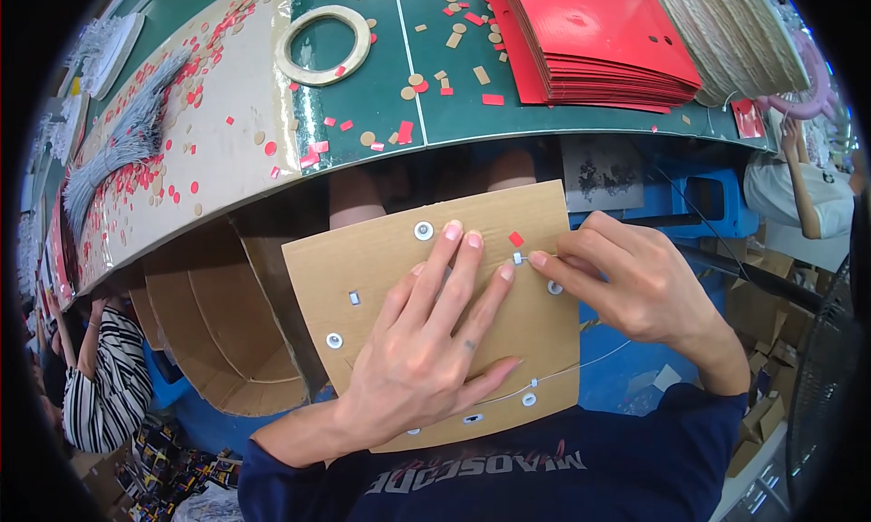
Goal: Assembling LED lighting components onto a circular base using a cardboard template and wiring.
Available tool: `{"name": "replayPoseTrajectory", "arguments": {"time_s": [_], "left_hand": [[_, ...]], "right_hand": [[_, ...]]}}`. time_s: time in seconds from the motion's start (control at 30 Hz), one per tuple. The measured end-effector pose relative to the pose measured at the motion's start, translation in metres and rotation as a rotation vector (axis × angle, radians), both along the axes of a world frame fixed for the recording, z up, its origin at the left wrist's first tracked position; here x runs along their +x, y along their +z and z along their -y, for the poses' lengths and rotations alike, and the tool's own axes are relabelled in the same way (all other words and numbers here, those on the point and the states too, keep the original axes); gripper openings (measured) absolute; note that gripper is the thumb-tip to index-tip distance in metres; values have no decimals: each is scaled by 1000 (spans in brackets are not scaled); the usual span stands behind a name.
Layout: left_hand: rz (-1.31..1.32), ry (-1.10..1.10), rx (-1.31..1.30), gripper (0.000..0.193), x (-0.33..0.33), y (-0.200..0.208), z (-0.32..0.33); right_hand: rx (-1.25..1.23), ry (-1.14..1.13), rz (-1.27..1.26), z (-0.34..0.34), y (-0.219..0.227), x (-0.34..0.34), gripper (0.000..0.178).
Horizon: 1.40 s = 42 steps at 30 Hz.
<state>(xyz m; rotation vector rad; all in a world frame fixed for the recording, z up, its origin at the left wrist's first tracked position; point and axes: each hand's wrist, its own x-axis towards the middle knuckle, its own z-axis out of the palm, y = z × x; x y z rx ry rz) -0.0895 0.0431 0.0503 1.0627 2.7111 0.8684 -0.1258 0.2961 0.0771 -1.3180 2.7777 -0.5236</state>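
Note:
A brown cardboard sheet (318,268) lies across my lap, with several white round washers and small white clips set in it. My left hand (422,354) rests flat on the sheet, fingers stretched out and pressing near its middle. My right hand (631,282) is closed in a pinch at the sheet's right side, beside a small white clip (518,258). A thin white cord seems to run from that clip into the pinch; its end is hidden by the fingers. Another thin white cord (581,363) passes by a lower clip (533,383) and off the sheet's right edge.
Ahead stands a green-topped table (381,105) strewn with red and brown paper scraps. On it are a tape roll (288,50), a bundle of grey ties (132,146), stacked red sheets (599,32) and a cord spool (730,41). An open carton (218,313) sits left; a fan (821,368) right.

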Motion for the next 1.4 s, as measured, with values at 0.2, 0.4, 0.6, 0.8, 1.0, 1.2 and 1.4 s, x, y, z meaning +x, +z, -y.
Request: {"name": "replayPoseTrajectory", "arguments": {"time_s": [0.2,0.4,0.6,0.8,1.0,1.2,1.4], "left_hand": [[3,-5,-20,83,0,1,-1],[12,-15,-61,84,-3,4,-5],[9,-10,-57,83,-4,3,-4],[0,6,-2,82,-4,0,-3],[43,-8,73,77,-9,-1,2],[38,26,169,83,-10,-2,1],[-17,-3,48,77,-7,0,0]], "right_hand": [[5,-19,19,0,2,-1,46],[18,-14,-3,-1,0,-2,45],[26,72,-85,0,-4,-4,48],[-20,97,-138,5,-9,-4,47],[-50,45,-100,-7,-4,-4,49],[41,48,-239,-2,-10,0,50],[12,52,-207,-4,-14,10,48]]}}
